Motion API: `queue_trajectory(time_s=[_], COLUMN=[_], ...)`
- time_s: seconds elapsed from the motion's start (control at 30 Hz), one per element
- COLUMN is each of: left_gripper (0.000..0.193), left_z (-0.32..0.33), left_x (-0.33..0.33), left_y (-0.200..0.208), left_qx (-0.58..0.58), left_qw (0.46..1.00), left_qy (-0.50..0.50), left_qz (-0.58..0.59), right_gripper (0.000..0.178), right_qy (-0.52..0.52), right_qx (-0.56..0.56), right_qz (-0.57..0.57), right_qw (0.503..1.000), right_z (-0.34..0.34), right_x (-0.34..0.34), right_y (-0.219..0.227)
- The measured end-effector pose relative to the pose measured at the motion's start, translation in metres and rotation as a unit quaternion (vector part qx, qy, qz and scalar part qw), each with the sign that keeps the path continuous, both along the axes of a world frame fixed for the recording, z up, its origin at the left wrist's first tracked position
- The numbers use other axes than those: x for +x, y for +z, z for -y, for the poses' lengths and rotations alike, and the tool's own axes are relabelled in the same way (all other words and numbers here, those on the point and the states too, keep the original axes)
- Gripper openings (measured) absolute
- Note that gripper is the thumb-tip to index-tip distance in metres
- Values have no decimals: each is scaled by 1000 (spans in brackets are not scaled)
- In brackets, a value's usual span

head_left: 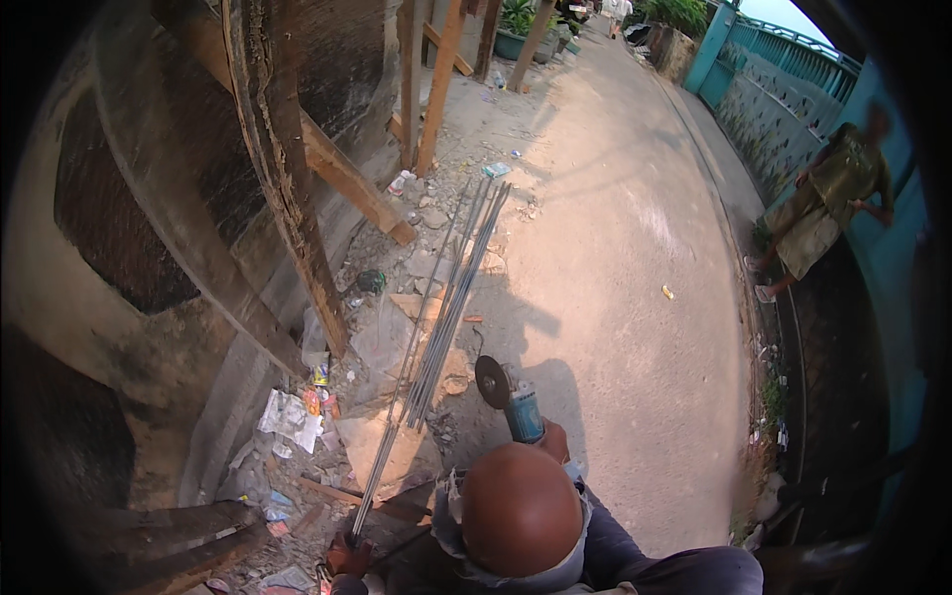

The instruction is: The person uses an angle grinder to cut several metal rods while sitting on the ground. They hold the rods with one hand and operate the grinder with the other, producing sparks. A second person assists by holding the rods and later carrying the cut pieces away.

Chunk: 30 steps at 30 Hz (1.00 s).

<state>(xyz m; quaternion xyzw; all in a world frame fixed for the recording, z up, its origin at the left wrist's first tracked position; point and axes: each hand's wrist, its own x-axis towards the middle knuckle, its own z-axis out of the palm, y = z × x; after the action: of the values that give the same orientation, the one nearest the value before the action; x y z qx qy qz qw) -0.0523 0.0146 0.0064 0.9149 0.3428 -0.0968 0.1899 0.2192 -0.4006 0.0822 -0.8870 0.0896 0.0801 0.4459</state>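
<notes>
My right hand (554, 441) is closed round the body of a blue angle grinder (525, 413), whose dark round cutting disc (492, 382) faces the rods on its left. At the lower left, my left hand (347, 556) grips the near end of a bundle of thin steel rods (443, 332). The rods stretch away up the rubble-strewn roadside, their far ends fanned slightly apart. A gap separates the disc from the bundle. My bare knee (523, 509) sticks out of torn trousers between the two hands and hides part of the right wrist.
Wooden props (288, 178) lean against the wall on the left. Rubble, paper litter (293, 416) and a flat board (387, 451) lie around the rods. A concrete lane (635, 297) runs along the right. A person (831, 193) stands by the turquoise gate (783, 99).
</notes>
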Motion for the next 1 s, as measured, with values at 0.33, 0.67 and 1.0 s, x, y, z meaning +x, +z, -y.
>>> queue_trajectory(time_s=[0.33, 0.67, 1.0], left_gripper=[50, 43, 40], left_z=[-73, -24, 44], left_x=[-98, 67, 283], left_y=[-77, 29, 61], left_qx=[-127, -163, -230], left_qw=[977, 982, 939], left_qy=[-157, -87, -142], left_qz=[-72, 37, 211], right_gripper=[37, 27, 31], right_qy=[-52, -105, -177], right_qx=[43, 143, 180], right_qz=[-44, -55, -108], right_qw=[997, 983, 962], right_z=[0, -1, 47], right_x=[-4, 1, -2], right_y=[38, 49, 65])
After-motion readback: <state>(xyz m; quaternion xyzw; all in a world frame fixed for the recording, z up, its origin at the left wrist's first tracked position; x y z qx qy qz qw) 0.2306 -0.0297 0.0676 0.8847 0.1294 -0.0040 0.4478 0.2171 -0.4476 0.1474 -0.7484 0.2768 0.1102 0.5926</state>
